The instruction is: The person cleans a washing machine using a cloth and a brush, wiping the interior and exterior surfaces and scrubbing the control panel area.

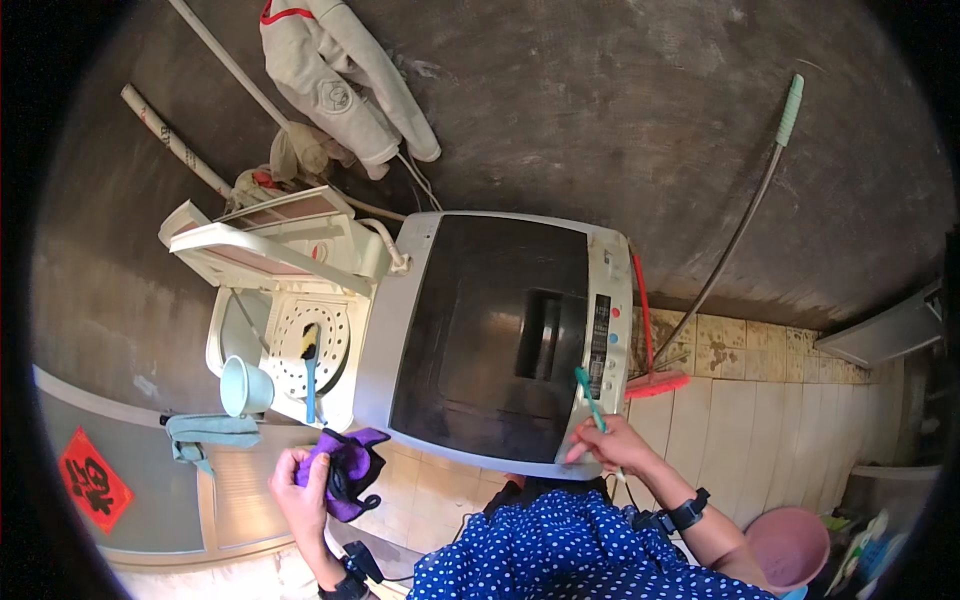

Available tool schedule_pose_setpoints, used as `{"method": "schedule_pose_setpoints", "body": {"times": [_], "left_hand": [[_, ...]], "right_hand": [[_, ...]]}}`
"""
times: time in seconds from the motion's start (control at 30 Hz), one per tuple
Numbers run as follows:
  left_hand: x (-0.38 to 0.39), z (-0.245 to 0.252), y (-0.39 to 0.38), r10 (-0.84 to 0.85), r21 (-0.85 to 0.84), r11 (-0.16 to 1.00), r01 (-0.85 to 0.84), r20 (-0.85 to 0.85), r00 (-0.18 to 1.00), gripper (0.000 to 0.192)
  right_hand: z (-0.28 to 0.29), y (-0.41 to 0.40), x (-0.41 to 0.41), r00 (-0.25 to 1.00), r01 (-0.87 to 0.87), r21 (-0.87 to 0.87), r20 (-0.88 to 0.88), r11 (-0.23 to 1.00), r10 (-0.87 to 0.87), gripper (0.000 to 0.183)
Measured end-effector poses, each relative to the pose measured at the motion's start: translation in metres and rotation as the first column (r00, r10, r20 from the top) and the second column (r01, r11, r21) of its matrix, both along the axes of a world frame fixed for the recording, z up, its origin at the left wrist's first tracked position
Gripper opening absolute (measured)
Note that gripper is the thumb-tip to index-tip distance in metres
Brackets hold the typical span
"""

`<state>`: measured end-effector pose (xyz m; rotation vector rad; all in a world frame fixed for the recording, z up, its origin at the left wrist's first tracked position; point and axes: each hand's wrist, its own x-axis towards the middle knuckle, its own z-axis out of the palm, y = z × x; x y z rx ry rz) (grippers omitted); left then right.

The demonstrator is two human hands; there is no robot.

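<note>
My left hand (304, 480) grips a bunched purple cloth (349, 469) with black edging, just off the washing machine's near left corner. In my right hand (615, 446) is a green toothbrush (591, 397), its head up over the front edge of the control panel (606, 330). The top-loading washing machine (480, 337) has its dark lid down. To its left, an older cream twin-tub washer (360, 352) stands with its lids raised. A blue-handled brush (310, 375) lies over its perforated round insert, beside a light blue plastic cup (245, 386).
A grey sweatshirt (337, 82) hangs on the wall at the back. Right of the machine are a red broom (656, 382) and a long green-gripped handle (789, 112). A pink basin (787, 547) sits at lower right; a blue-green towel (210, 431) hangs at left.
</note>
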<state>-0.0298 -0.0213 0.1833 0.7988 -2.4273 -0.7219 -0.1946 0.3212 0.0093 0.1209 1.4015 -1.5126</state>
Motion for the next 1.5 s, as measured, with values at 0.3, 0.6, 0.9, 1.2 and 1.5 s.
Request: {"method": "schedule_pose_setpoints", "body": {"times": [0.3, 0.6, 0.9, 1.2, 1.5], "left_hand": [[-0.087, -0.011, 0.006, -0.114, 0.078, 0.990, 0.120, -0.072, 0.991, 0.014], [-0.110, -0.153, 0.032, -0.329, -0.058, 0.915, 0.399, 0.466, 0.821, 0.040], [-0.115, -0.172, 0.022, -0.337, -0.284, 0.798, 0.532, 0.521, 0.784, 0.051], [-0.250, -0.185, -0.040, -0.520, -0.127, 0.669, 0.732, 0.623, 0.584, 0.049], [-0.351, -0.160, -0.024, -0.453, 0.039, 0.664, 0.746, 0.816, 0.360, 0.050]], "right_hand": [[-0.028, 0.015, -0.021, 0.908, 0.303, 0.132, -0.341, 0.944, -0.244, 0.024], [-0.083, 0.015, -0.019, 0.680, 0.389, 0.173, -0.716, 0.905, -0.155, 0.028], [-0.113, 0.000, -0.070, 0.324, 0.625, 0.133, -0.941, 0.769, -0.100, 0.023], [-0.141, -0.003, -0.068, 0.398, 0.702, 0.183, -0.902, 0.689, -0.166, 0.015], [-0.147, 0.003, -0.066, 0.268, 0.685, 0.166, -0.963, 0.709, -0.033, 0.019]]}}
